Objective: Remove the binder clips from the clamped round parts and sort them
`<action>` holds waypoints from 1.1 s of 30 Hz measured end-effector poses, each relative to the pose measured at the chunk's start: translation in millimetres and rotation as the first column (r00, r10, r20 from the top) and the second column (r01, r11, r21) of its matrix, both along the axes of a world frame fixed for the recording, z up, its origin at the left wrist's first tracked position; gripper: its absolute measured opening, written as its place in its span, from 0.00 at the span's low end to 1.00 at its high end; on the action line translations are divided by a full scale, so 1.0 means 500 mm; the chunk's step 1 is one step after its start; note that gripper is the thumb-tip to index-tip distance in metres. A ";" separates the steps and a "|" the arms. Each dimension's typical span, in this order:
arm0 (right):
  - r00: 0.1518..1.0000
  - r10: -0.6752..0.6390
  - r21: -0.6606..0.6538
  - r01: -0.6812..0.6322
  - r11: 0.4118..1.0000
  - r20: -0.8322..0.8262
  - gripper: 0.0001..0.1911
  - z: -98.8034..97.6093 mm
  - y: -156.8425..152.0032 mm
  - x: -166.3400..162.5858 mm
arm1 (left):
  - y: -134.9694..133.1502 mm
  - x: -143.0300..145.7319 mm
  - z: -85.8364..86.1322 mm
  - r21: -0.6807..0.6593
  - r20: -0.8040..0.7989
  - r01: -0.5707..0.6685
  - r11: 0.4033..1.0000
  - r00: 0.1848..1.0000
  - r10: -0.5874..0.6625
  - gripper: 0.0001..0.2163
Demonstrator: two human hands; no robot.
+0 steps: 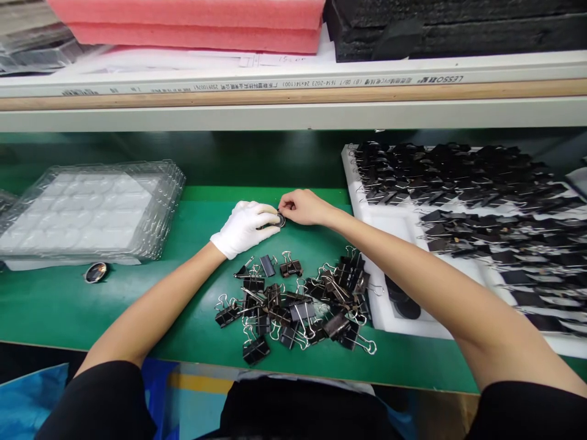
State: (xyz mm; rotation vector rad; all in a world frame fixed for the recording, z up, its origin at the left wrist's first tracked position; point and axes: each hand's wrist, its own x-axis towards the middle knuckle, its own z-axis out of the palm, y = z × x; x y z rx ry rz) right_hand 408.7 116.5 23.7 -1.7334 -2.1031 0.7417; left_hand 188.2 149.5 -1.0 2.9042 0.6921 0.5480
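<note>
My left hand, in a white glove, has its fingers curled around a small round dark part with a shiny rim, low over the green mat. At the far edge of that part, my bare right hand pinches its thumb and forefinger together; whatever is between those fingertips is too small to make out. Closer to me lies a heap of black binder clips with silver wire handles, several lying loose around its edge. Another round part with a shiny rim rests on the mat at the left.
Stacked clear plastic trays stand at the left. On the right, a white foam tray carries rows of black binder clips, with dark discs in its near part. A shelf crosses above, bearing pink foam and black foam.
</note>
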 end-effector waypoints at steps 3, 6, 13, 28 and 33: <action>1.000 -0.012 -0.013 0.012 1.000 -0.003 0.09 -0.003 0.002 0.000 | 0.004 0.000 -0.007 0.050 -0.013 -0.032 0.998 0.999 0.033 0.13; 1.000 0.009 -0.048 -0.009 0.999 -0.014 0.09 0.000 0.005 0.005 | 0.005 0.000 -0.009 0.030 0.006 -0.040 0.999 0.999 0.040 0.13; 0.994 0.004 0.062 -0.011 0.998 0.105 0.11 0.081 -0.082 0.007 | -0.012 0.001 0.000 0.027 0.035 -0.125 0.992 0.992 0.125 0.13; 0.915 -0.369 -0.073 0.385 0.920 0.163 0.11 0.053 -0.128 0.050 | -0.014 0.011 -0.004 -0.097 0.013 -0.085 0.992 0.996 0.086 0.07; 0.918 -0.352 -0.193 0.385 0.903 0.183 0.17 0.048 -0.096 0.069 | -0.018 0.010 -0.012 -0.072 0.044 -0.072 0.995 0.996 0.075 0.08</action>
